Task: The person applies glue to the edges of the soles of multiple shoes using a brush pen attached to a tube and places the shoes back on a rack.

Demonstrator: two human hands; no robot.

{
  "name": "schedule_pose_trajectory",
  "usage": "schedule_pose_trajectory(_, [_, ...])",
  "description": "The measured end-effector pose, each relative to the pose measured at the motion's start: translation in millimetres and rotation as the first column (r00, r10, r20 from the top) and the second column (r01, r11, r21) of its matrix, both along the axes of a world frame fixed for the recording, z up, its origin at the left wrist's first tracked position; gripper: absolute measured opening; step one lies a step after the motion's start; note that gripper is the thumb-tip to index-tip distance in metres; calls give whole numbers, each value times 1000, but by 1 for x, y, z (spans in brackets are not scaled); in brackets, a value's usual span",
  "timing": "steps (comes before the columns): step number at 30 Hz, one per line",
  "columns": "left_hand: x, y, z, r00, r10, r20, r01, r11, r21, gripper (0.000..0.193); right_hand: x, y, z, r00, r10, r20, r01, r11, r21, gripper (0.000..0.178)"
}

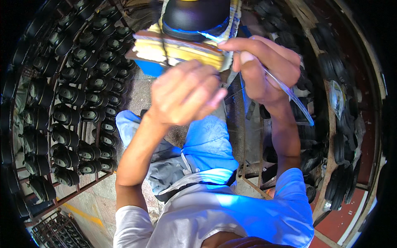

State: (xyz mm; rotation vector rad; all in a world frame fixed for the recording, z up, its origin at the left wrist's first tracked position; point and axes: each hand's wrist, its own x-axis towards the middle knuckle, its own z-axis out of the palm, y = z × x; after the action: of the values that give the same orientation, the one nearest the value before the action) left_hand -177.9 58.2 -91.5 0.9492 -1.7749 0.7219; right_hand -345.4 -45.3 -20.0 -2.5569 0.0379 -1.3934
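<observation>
In my right hand (269, 66), a slim brush with a clear, toothbrush-like handle (295, 99) is pinched between thumb and fingers. Its pale head (209, 37) touches the lower edge of a black shoe (196, 18), where a blue-lit line runs around the rounded end. The shoe rests on a worn, layered block (178, 49) with yellowish padding and brown sheets. My left hand (188, 93) is blurred, with curled fingers just below the block's near edge; what they hold, if anything, is hidden. A dark cord (163, 37) hangs past the block's left part, close to this hand.
On the left, a metal rack (76, 190) carries rows of black shoes (70, 95). Shelving on the right holds stacked black soles (337, 157) and a clear plastic bag (337, 99). My legs (209, 140) are below the block. A smaller loaded rack (62, 231) stands at lower left.
</observation>
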Motion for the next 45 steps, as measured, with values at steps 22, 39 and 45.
schedule_pose_trajectory(22, [228, -103, -12, 933, 246, -264, -168, 944, 285, 29, -30, -66, -18, 916, -396, 57, 400, 897, -190, 19])
schedule_pose_trajectory(39, [114, -25, -37, 797, 168, -580, 33, 947, 320, 53, 63, -41, -46, 944, -284, 166, 316, 924, -217, 27])
schedule_pose_trajectory(45, [145, -55, -32, 675, 350, -649, -24, 890, 456, 58, 68, -66, -51, 909, -316, 274, 379, 898, -223, 26])
